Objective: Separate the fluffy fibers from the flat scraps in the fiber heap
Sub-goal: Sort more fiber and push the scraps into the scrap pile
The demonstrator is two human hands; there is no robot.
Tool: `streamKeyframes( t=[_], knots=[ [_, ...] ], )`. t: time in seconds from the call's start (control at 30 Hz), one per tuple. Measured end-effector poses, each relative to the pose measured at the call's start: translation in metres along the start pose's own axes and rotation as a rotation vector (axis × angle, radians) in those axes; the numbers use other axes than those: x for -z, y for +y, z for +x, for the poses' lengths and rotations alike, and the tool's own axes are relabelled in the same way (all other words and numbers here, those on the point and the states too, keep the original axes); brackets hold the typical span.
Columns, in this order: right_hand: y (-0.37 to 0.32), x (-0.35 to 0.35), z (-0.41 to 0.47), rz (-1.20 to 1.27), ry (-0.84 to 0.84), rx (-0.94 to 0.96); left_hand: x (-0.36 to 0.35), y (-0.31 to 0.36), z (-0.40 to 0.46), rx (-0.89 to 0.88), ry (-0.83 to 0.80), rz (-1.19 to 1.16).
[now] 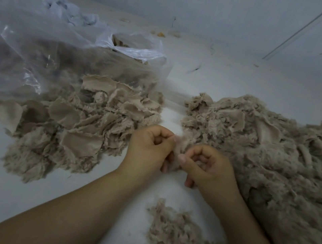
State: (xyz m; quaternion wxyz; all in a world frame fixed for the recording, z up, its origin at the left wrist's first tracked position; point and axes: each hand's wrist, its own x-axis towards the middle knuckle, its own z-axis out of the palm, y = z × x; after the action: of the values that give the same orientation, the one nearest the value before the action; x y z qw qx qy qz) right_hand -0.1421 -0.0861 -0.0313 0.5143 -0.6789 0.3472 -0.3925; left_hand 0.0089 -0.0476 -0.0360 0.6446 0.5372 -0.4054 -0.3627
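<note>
Between my two hands, low in the middle of the view, sits a small tuft of beige fluff (177, 151). My left hand (150, 147) is curled into a loose fist, thumb and forefinger pinching the tuft's left edge. My right hand (207, 166) is curled the same way, its thumb and fingers nipping the tuft's right side, so the piece is held by both hands at once. Both forearms reach in from the bottom edge of the view over the white bench (19, 194).

Just right of my right hand, and touching it, spreads the big fiber heap (265, 158), a mound of beige fuzz with flat pieces mixed through it; it runs off the right edge. Near my right forearm, towards me, lies a smaller pile of loose fluffy fibers (176, 239), apart from the big heap by a strip of bare bench.

Left of my left hand lies a pile of flat scraps (76, 126), smooth beige patches with ragged fuzzy borders, overlapping one another. Behind that pile stands a clear plastic bag (42, 41), crumpled and partly open, with more beige pieces showing at its mouth and something pale blue-white bunched at its top. A pale wall (214, 8) rises at the back.
</note>
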Motion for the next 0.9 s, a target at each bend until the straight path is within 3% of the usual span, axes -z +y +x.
streamKeyframes(
  t=[0.13,0.3,0.5,0.73,0.9],
  knots=[
    [0.001,-0.001,0.004,0.012,0.099,-0.07,-0.003,0.002,-0.003,0.047,-0.139,-0.094],
    [0.002,-0.001,0.006,0.037,0.126,-0.091,-0.002,0.003,-0.001,0.114,-0.184,-0.228],
    [-0.001,0.001,0.004,0.004,0.13,-0.009,-0.01,0.004,-0.002,0.116,-0.185,0.052],
    [0.004,0.001,0.005,-0.023,0.18,-0.055,-0.001,0.011,0.006,0.269,-0.138,-0.088],
    [0.003,0.001,0.005,-0.049,0.183,-0.012,-0.004,0.009,0.006,0.233,-0.289,0.017]
  ],
)
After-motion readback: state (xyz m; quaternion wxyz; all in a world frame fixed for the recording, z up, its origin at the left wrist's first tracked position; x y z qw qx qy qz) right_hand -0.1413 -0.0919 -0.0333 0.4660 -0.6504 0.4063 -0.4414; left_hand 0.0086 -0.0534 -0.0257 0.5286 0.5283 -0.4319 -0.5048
